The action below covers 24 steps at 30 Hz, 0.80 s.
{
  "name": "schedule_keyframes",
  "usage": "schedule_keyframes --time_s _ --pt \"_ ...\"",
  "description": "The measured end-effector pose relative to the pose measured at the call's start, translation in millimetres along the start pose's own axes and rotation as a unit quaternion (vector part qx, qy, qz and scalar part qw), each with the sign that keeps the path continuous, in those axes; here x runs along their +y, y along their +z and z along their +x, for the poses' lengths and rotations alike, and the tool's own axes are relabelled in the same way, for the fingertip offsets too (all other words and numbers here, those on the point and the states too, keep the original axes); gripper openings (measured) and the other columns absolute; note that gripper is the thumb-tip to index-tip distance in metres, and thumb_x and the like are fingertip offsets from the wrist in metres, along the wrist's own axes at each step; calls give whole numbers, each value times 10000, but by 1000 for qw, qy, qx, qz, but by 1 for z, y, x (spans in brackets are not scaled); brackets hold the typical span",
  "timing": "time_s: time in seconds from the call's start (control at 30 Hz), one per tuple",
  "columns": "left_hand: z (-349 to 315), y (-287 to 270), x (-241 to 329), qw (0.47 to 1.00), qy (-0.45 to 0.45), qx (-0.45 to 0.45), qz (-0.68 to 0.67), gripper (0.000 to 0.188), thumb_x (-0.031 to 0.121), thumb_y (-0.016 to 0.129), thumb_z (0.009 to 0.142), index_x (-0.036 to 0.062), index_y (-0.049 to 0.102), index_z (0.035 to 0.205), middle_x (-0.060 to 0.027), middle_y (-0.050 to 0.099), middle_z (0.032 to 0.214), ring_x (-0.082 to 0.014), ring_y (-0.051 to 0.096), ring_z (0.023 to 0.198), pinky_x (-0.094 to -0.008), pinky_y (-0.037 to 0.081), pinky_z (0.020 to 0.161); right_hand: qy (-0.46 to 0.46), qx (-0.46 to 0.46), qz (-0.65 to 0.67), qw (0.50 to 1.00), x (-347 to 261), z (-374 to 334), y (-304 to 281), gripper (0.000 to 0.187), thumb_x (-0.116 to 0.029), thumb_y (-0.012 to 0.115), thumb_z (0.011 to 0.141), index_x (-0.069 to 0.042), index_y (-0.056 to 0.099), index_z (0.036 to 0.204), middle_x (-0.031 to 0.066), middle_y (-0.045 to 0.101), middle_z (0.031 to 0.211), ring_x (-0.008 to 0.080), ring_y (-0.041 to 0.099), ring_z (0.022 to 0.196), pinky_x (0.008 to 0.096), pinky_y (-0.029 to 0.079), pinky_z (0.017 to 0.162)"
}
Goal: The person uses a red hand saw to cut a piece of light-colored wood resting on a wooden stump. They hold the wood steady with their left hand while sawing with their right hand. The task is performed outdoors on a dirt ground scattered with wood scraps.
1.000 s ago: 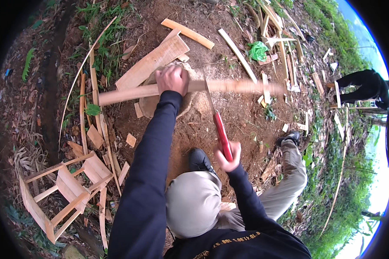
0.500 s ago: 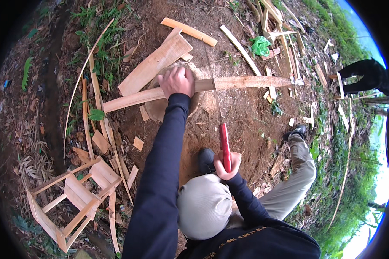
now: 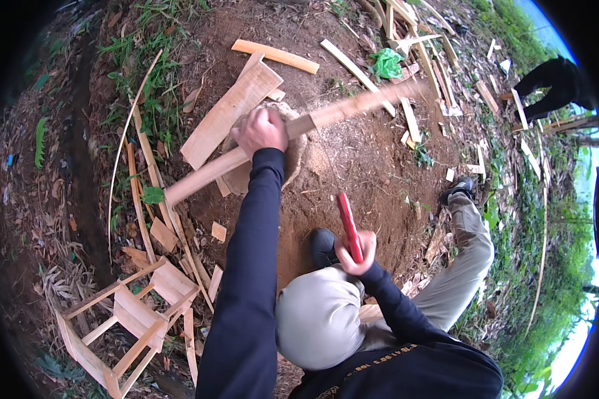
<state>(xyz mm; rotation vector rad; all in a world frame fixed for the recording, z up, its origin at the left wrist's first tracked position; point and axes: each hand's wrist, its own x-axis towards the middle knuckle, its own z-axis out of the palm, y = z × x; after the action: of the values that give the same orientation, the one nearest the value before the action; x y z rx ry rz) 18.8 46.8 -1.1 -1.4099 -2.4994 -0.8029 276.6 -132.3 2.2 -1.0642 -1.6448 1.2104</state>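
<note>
A long, narrow wooden plank [image 3: 353, 106] lies slanted across a tree stump [image 3: 294, 156], its right end higher in the picture and blurred by motion. My left hand [image 3: 263, 132] is closed over the plank above the stump. Closer to my body, my right hand [image 3: 359, 254] grips the red handle of a saw [image 3: 347, 219]. The saw's thin blade is barely visible, pointing away toward the plank; I cannot tell whether it touches the wood. Behind my left hand, a wide board [image 3: 229, 110] leans against the stump.
A small wooden frame with slats [image 3: 140, 316] sits at the lower left beside long strips [image 3: 140, 193]. Sawn offcuts and a green plastic bag [image 3: 387, 64] lie at the upper right. Another person [image 3: 552, 86] in dark clothes is at the far right. My knee [image 3: 319, 319] is bent nearby.
The plank has swung, its right end going away from me and its left end coming nearer. The saw, formerly across the plank, has drawn back slightly. My left hand keeps its hold.
</note>
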Motion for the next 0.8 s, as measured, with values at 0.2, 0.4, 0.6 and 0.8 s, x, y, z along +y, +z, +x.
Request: schedule_keyframes --time_s 0.2,0.4,0.6,0.8 --pt "7 12 -13 993 -65 83 43 302 282 513 881 119 695 704 -101 708 789 -314 661 751 -484 414 841 -9 -41 -23 999 -14 56 -41 141 -71 620 736 -39 555 614 59 494 488 154 517 414 313 413 447" --pt "7 8 -8 997 14 65 28 287 286 534 877 117 678 695 -89 710 839 -298 661 807 -441 399 848 3 -55 -4 998 -26 37 -31 214 -82 642 721 -51 493 570 65 468 478 176 504 398 324 413 453" --pt "6 1 -7 999 -7 27 19 282 283 548 863 112 670 675 -96 701 792 -316 654 791 -448 402 830 2 -30 3 1000 -20 83 -5 243 -70 651 740 -33 463 590 85 432 480 188 459 397 333 385 440" --pt "9 8 -11 998 24 55 35 271 261 561 873 108 648 668 -70 682 785 -286 648 808 -445 403 809 28 -41 50 998 -19 20 -30 254 -35 631 725 -76 472 531 17 420 470 101 435 402 278 340 420"
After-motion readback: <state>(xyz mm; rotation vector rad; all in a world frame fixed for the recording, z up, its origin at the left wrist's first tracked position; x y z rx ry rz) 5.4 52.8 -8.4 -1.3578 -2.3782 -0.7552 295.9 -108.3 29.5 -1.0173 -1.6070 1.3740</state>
